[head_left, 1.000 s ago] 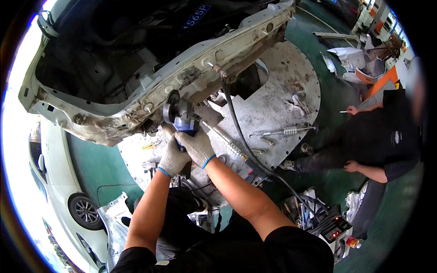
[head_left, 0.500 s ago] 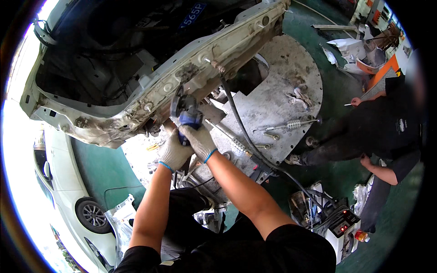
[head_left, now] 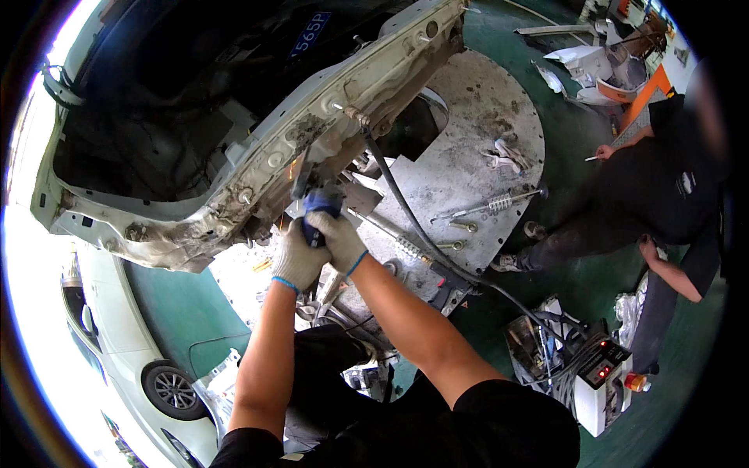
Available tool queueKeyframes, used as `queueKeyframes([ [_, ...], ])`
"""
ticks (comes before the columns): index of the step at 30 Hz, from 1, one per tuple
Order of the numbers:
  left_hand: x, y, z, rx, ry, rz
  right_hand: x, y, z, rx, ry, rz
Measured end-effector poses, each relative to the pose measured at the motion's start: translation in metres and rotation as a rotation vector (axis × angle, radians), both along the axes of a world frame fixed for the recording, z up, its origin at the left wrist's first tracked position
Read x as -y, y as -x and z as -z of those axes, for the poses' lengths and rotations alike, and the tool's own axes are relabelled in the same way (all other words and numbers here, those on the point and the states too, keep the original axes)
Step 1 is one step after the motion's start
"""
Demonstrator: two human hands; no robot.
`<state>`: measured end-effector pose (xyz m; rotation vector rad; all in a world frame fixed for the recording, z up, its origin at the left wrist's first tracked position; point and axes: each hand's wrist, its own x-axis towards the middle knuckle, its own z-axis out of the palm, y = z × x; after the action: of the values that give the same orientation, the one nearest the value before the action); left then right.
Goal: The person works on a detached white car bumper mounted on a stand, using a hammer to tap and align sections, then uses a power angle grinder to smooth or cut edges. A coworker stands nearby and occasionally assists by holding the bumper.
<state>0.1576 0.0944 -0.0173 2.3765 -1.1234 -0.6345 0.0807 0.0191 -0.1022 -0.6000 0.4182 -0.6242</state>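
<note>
Both my hands wear pale knit gloves with blue cuffs and are wrapped round a blue angle grinder (head_left: 321, 203). My left hand (head_left: 297, 258) grips it on the left, closed, and my right hand (head_left: 339, 240) closes over its right side. The front of the grinder is against or very near the bare, dirty rear panel (head_left: 269, 160) of a stripped car body. Small orange sparks (head_left: 292, 168) show beside it. The grinder's disc is hard to make out. Right of the tool, a thick black cable (head_left: 402, 191) hangs from a clamp (head_left: 356, 115) on the panel.
Below the car lies a round metal platform (head_left: 499, 101) with a slide hammer (head_left: 499, 204) and rags (head_left: 505, 157). A person in black (head_left: 624, 203) stands at right, near a machine with red lights (head_left: 601, 374). A white car (head_left: 109, 312) is parked at left.
Orange sparks now show at the panel beside the grinder; none were visible before. My hands keep their grip on it. The whole view has shifted slightly.
</note>
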Motion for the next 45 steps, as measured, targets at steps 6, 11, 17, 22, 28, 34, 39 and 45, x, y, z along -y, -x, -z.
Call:
queueKeyframes([
  [6, -0.006, -0.008, 0.016, -0.25, 0.228, 0.126, 0.004, 0.003, -0.009, -0.436, 0.383, 0.091],
  [11, 0.028, -0.027, 0.017, -0.334, 0.252, 0.233, 0.028, -0.007, -0.031, -0.658, 0.461, 0.345],
  [17, 0.021, -0.028, 0.03, -0.372, 0.238, 0.3, 0.022, 0.007, -0.037, -0.811, 0.585, 0.238],
  [22, 0.046, -0.039, 0.039, -0.453, 0.318, 0.337, 0.04, 0.007, -0.06, -0.82, 0.523, 0.361],
  [28, 0.039, -0.023, 0.046, -0.53, 0.411, 0.314, 0.04, 0.009, -0.041, -0.922, 0.682, 0.363],
  [34, 0.038, -0.024, 0.042, -0.543, 0.375, 0.257, 0.038, 0.017, -0.067, -0.924, 0.651, 0.263],
  [39, 0.038, -0.029, 0.063, -0.625, 0.501, 0.277, 0.039, 0.018, -0.065, -0.915, 0.75, 0.282],
  [45, 0.038, -0.01, 0.073, -0.662, 0.52, 0.23, 0.048, 0.032, -0.059, -0.916, 0.806, 0.143],
])
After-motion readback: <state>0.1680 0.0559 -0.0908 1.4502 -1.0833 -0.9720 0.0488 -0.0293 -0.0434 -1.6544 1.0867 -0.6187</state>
